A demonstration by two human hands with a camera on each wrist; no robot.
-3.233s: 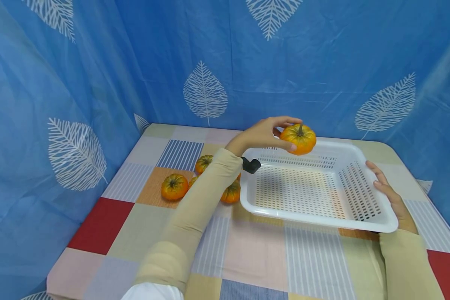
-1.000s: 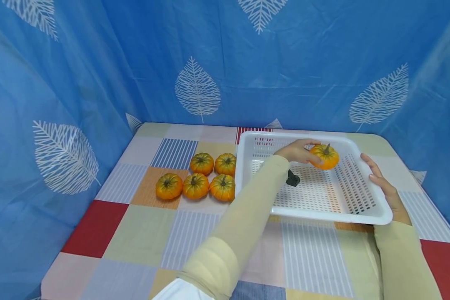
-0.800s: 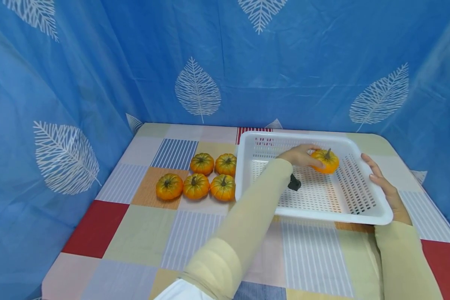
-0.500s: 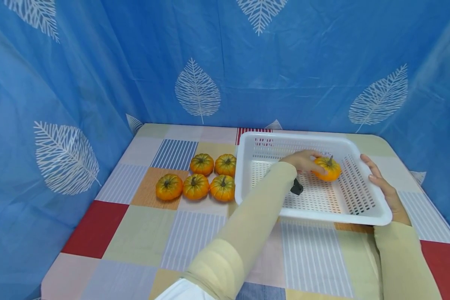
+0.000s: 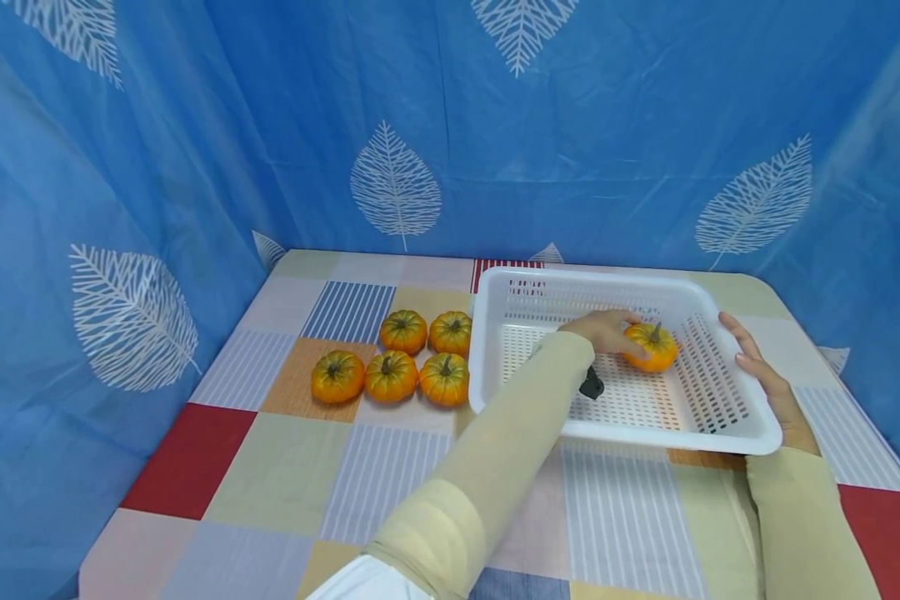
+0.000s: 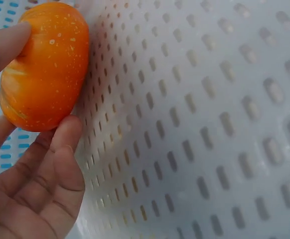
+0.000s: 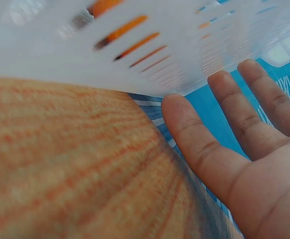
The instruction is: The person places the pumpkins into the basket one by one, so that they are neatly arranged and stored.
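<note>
Inside the white perforated basket, my left hand holds a small orange pumpkin low, toward the basket's right wall. The left wrist view shows the thumb on one side of the pumpkin and fingertips on the other, close to the holed plastic. Whether the pumpkin rests on the basket floor I cannot tell. My right hand is against the outside of the basket's right end. Its fingers reach out nearly straight toward the basket wall in the right wrist view.
Left of the basket, several small pumpkins sit close together in two rows on the patchwork tablecloth. A blue leaf-print curtain hangs behind and at both sides of the table.
My left hand has carried the pumpkin from above the basket's back rim to the right and down inside the basket. My right hand stays at the basket's right end.
</note>
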